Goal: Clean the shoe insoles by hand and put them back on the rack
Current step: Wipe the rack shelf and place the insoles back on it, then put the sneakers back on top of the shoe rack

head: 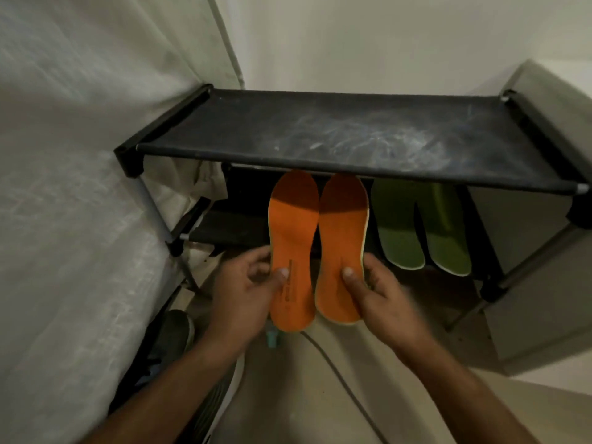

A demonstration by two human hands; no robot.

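**Orange insoles held at the rack's lower shelf**

The rack (352, 133) stands in a tight corner: a pale fabric sheet (80, 187) hangs close along its left side and a light cabinet (541, 251) stands against its right end. The top shelf's front edge overhangs the lower shelf (224, 227), so the only way in is the gap between the two. In front of the rack lies bare floor (288, 395), crossed by a dark cable (336, 363).

The left hand (243, 293) holds the left orange insole (293, 251), thumb pressed on its top face near the heel and fingers curled beneath its outer edge. The right hand (384, 293) grips the right orange insole (344, 245) the same way. The two insoles sit side by side, inner edges touching or nearly so, toes reaching under the top shelf's front edge and heels out over the floor. Just right of them, a pair of green insoles (419, 232) rests on the lower shelf, heels toward the front.

The orange insoles have a smooth matte face with a thin pale rim; the left one carries small dark print near the heel. The top shelf is dark fabric, smeared with whitish dust, stretched on black bars and metal legs. A dark shoe (173, 334) lies on the floor at lower left.
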